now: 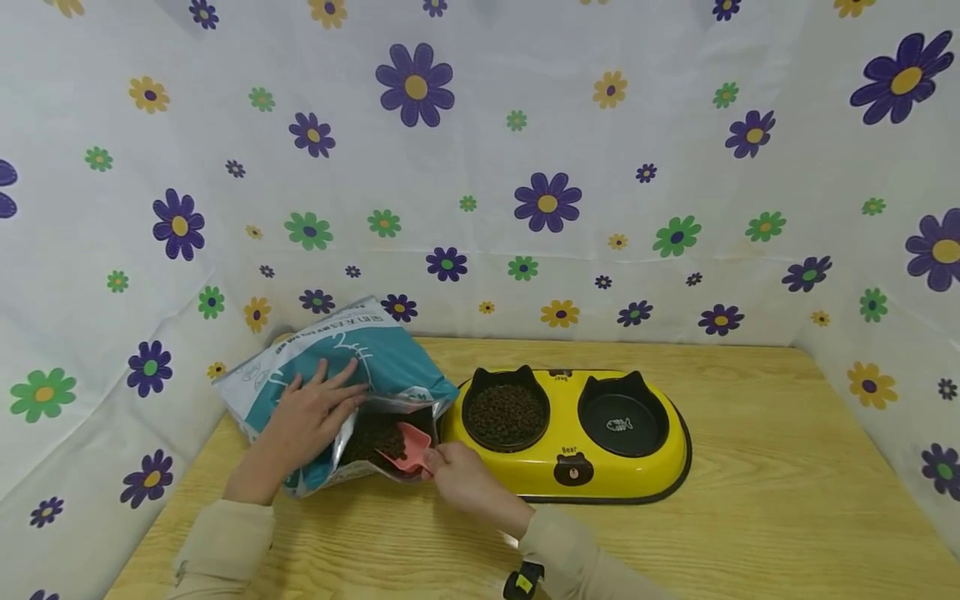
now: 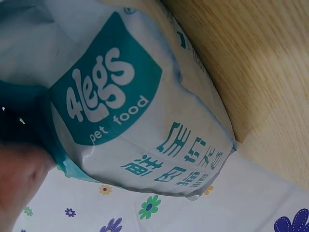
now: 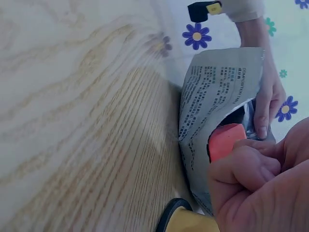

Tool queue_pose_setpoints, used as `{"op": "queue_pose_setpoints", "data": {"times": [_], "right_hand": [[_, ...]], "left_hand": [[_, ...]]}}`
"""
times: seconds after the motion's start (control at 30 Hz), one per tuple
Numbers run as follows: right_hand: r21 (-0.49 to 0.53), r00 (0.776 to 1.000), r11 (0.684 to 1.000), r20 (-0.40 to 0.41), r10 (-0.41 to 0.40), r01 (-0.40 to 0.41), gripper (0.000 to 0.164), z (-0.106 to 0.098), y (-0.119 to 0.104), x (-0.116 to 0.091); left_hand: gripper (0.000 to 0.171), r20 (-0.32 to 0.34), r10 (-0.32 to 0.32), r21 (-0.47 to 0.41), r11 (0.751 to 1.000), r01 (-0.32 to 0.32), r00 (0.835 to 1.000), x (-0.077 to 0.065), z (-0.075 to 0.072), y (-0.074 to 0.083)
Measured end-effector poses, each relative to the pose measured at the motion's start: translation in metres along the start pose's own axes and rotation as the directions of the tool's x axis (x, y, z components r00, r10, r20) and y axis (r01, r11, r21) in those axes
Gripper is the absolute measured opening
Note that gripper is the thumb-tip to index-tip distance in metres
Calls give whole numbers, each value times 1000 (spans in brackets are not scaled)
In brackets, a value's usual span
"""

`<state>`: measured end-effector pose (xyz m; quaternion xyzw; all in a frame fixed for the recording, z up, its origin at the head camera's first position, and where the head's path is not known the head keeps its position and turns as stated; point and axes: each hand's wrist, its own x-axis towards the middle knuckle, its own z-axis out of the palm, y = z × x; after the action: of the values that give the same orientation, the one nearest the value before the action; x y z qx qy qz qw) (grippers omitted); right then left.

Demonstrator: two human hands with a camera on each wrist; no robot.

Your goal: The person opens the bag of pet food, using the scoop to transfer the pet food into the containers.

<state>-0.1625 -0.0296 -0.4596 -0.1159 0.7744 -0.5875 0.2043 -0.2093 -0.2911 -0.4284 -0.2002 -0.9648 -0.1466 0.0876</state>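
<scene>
A teal and white pet food bag (image 1: 390, 358) lies on its side, its mouth toward the front, with brown kibble (image 1: 375, 442) inside. My left hand (image 1: 318, 417) rests on top of the bag, fingers spread, near the upper rim of the opening. With curled fingers my right hand (image 1: 468, 483) holds a pink scoop (image 1: 414, 446) by its handle. The scoop's head is inside the bag's mouth, against the kibble. In the right wrist view the pink scoop (image 3: 227, 140) is partly hidden by the bag's edge and my right hand.
Right of the bag stands a yellow feeder stand (image 1: 517, 475) with two black cat-eared bowls. The left bowl (image 1: 471, 421) holds kibble; a fish-bone drawing shows in the right bowl (image 1: 637, 437). Wooden tabletop (image 1: 765, 467) extends to the right, with flowered cloth (image 1: 480, 150) behind.
</scene>
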Motion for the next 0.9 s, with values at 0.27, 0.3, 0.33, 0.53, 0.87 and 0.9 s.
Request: {"op": "queue_pose_setpoints", "data": {"times": [0.27, 0.3, 0.33, 0.53, 0.87, 0.9], "right_hand": [[170, 988, 981, 139, 67, -90, 39, -11, -3, -9], [172, 987, 981, 147, 65, -91, 38, -13, -3, -10], [174, 986, 981, 158, 61, -89, 37, -14, -3, -10], [204, 982, 976, 186, 35, -73, 34, -22, -4, -17], [197, 982, 978, 186, 27, -64, 34, -48, -6, -27], [197, 982, 978, 184, 28, -65, 34, -51, -6, -27]], "left_hand": [[32, -5, 13, 11, 1000, -13, 1000, 0, 2, 1], [32, -5, 14, 11, 1000, -14, 1000, 0, 2, 1], [32, -5, 16, 12, 1000, -16, 1000, 0, 2, 1], [32, -5, 13, 5, 1000, -13, 1000, 1, 1, 2], [32, -4, -11, -13, 1000, 11, 1000, -4, 0, 5], [32, -6, -7, -9, 1000, 7, 1000, -4, 0, 5]]}}
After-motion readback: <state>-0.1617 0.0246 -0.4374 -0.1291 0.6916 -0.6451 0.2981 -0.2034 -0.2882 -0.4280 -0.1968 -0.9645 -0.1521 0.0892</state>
